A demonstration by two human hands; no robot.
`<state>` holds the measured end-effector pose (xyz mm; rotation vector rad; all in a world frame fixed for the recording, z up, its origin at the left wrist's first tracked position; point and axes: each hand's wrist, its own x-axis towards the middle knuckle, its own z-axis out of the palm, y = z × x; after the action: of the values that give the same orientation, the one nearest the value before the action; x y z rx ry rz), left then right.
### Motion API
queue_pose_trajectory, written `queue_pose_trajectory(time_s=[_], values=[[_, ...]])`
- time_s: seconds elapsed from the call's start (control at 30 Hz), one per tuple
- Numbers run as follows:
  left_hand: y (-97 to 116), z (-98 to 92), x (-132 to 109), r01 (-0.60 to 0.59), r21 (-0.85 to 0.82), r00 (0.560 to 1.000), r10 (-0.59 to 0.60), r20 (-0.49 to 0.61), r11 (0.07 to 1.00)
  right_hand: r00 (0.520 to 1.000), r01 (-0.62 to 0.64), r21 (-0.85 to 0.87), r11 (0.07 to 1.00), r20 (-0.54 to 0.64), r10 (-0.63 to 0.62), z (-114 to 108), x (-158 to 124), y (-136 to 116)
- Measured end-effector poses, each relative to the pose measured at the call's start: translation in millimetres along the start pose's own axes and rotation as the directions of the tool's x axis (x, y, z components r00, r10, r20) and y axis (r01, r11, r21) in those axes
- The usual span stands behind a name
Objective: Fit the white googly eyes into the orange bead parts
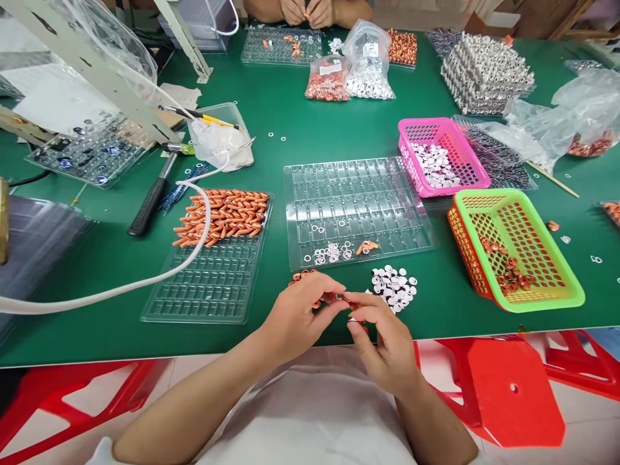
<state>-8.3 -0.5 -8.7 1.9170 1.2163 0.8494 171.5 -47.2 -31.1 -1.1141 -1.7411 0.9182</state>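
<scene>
My left hand [303, 314] and my right hand [385, 342] meet at the table's front edge, fingertips nearly touching. The left thumb and fingers are pinched on something small, mostly hidden. Between my right thumb and fingers is a small white-topped piece [353, 320]. Orange round parts [303, 276] lie partly hidden behind my left hand, and a pile of white discs [394, 289] lies behind my right. Beyond them, a clear tray [358, 206] bears white rings [332, 252] and an orange piece [367, 247].
At left, another tray [203, 284] holds rows of orange parts [223, 216], crossed by a white hose [207, 219]; a hammer [150, 200] lies beyond. Pink [443, 189] and green [547, 300] baskets stand right. Another person's hands [307, 11] are across the table.
</scene>
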Motion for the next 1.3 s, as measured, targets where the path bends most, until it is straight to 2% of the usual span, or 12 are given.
queue_pose_trajectory(time_s=[0.1, 0.17, 0.27, 0.37, 0.43, 0.5, 0.57, 0.67, 0.87, 1.0, 1.17, 1.3], values=[[-3, -1.2, -2, 0.11, -0.092, 0.993, -0.113, -0.022, 0.99, 0.99, 0.138, -0.113, 0.984, 0.029, -0.136, 1, -1, 4], [-4, -3.4, -3, 0.233, -0.256, 0.973, -0.225, 0.059, 0.938, 0.971, 0.238, -0.183, 0.954, 0.072, -0.228, 1, -1, 7], [-5, -6.8, -4, 0.385, -0.505, 0.923, -0.314, 0.223, 0.772, 0.943, 0.329, -0.221, 0.918, 0.132, -0.306, 1, 1, 10], [-6, -9.2, -5, 0.424, -0.552, 0.905, -0.313, 0.288, 0.718, 0.939, 0.333, -0.191, 0.923, 0.16, -0.306, 2, 2, 8], [-7, -10.4, -5, 0.421, -0.512, 0.905, -0.311, 0.289, 0.748, 0.944, 0.305, -0.14, 0.942, 0.172, -0.281, 2, 2, 6], [-7, -11.3, -7, 0.404, -0.46, 0.913, -0.313, 0.262, 0.791, 0.967, 0.213, -0.059, 0.975, 0.157, -0.202, 1, 2, 3], [-6, -11.5, -9, 0.385, -0.418, 0.922, -0.322, 0.215, 0.823, 0.995, 0.051, 0.033, 0.998, 0.085, -0.053, -1, 1, -1], [-3, -10.0, -14, 0.356, -0.396, 0.934, -0.322, 0.152, 0.846, 0.988, -0.141, 0.145, 0.979, -0.037, 0.148, -3, 3, -5], [5, -1.9, -20, 0.16, -0.37, 0.987, -0.156, 0.042, 0.915, 0.977, -0.193, 0.217, 0.957, -0.046, 0.208, -1, 8, -5], [7, 3.0, -22, 0.041, -0.32, 0.999, -0.047, -0.011, 0.947, 0.96, -0.258, 0.244, 0.935, -0.045, 0.277, 2, 7, -2], [8, 6.6, -23, 0.003, -0.279, 0.999, -0.016, -0.044, 0.96, 0.926, -0.321, 0.355, 0.878, -0.077, 0.369, 5, 7, -1], [8, 8.0, -23, 0.024, -0.298, 0.997, -0.043, -0.058, 0.954, 0.923, -0.314, 0.369, 0.875, -0.099, 0.373, 6, 8, -2]])
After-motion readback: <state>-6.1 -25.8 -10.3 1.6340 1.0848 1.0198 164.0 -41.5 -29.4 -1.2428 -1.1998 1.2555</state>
